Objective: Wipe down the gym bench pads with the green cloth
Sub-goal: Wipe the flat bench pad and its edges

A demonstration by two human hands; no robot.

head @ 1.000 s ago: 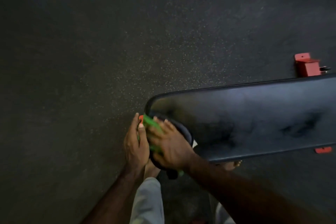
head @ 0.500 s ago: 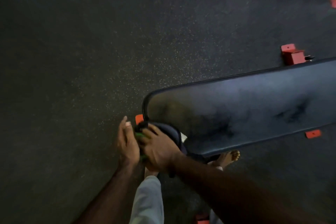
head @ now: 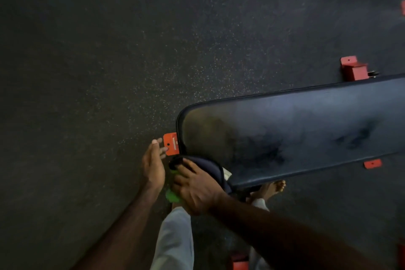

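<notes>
The right hand (head: 197, 190) lies spread over a small rounded pad (head: 208, 167) at the lower middle of the frame, its fingers draped across the pad's dark cover and pressing the green cloth (head: 172, 195) against it. Only a bright scrap of the cloth shows, poking out from under the palm at the hand's lower left edge; the rest is hidden beneath the hand, so the cloth sits between palm and pad, trapped there by the fingers. That placement makes sense for rubbing a curved surface: the whole hand wraps the roll so the cloth follows its shape.

The left hand (head: 153, 166) stands edge-on just left of the small pad, fingers straight and together, holding nothing. It seems to brace the end of the roll so that it does not turn or swing under the wiping pressure, though whether it actually touches the pad is hard to tell in this dim light. Its fingertips (head: 156, 141) reach up beside an orange bracket (head: 172, 143) of the frame.

The long bench pad (head: 295, 133) runs from centre to the right edge, smeared with cloudy patches and darker streaks, which suggests it still needs work or is drying. The speckled floor (head: 109, 72) fills the upper left, and a bare foot (head: 272, 188) shows below the long pad.
</notes>
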